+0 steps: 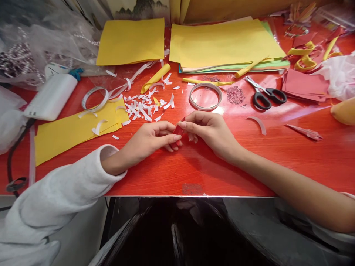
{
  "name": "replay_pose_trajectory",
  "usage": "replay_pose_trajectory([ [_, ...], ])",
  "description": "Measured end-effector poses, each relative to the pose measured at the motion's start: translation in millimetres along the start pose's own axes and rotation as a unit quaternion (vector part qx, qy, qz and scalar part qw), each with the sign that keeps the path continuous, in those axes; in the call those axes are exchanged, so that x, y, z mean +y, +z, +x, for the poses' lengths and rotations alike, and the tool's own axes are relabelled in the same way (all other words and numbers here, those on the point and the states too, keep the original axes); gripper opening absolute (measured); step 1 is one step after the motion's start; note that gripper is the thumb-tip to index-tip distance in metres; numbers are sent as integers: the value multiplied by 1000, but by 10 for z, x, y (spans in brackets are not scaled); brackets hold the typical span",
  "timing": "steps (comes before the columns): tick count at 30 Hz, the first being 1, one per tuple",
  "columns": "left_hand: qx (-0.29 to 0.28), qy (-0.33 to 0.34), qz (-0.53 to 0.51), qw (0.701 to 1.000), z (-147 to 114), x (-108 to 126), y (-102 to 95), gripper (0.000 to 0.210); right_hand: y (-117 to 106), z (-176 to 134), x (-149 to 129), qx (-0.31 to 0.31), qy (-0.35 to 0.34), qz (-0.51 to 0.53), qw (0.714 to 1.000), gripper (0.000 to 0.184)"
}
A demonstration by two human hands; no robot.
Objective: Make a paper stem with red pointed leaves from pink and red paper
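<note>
A small piece of folded red paper is held between both hands, just above the red table. My left hand pinches its lower end between thumb and fingers. At its upper end, my right hand grips it with thumb and forefinger. The fingers cover most of the paper, so its full shape is hidden. A roll of tape stands out just beyond my right hand, lying flat. Past my left hand spreads a heap of white paper scraps.
Black-handled scissors lie at the right beside red paper sheets. Yellow paper stacks line the back. A second tape roll, yellow strips and a white device are at left. The table's front edge runs below my hands.
</note>
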State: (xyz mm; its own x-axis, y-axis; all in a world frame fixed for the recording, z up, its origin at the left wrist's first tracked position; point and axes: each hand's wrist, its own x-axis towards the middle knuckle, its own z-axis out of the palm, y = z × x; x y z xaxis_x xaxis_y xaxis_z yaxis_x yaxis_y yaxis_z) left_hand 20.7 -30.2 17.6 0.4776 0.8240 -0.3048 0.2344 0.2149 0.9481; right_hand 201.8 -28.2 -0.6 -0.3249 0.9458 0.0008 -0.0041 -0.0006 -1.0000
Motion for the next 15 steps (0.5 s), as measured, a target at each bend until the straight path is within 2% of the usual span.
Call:
replay_pose_trajectory([
  [4, 27, 18, 36, 999, -4, 1, -9, 17, -11, 23, -20, -29, 19, 28, 999, 13],
  [9, 89, 67, 87, 990, -14, -41, 15, 19, -14, 31, -23, -11, 33, 44, 998, 17],
  [12, 138, 101, 74, 983, -23, -60, 31, 24, -26, 34, -48, -16, 55, 45, 997, 18],
  [15, 149, 104, 53, 982, -26, -62, 24, 24, -45, 44, -76, -52, 88, 42, 994, 11],
])
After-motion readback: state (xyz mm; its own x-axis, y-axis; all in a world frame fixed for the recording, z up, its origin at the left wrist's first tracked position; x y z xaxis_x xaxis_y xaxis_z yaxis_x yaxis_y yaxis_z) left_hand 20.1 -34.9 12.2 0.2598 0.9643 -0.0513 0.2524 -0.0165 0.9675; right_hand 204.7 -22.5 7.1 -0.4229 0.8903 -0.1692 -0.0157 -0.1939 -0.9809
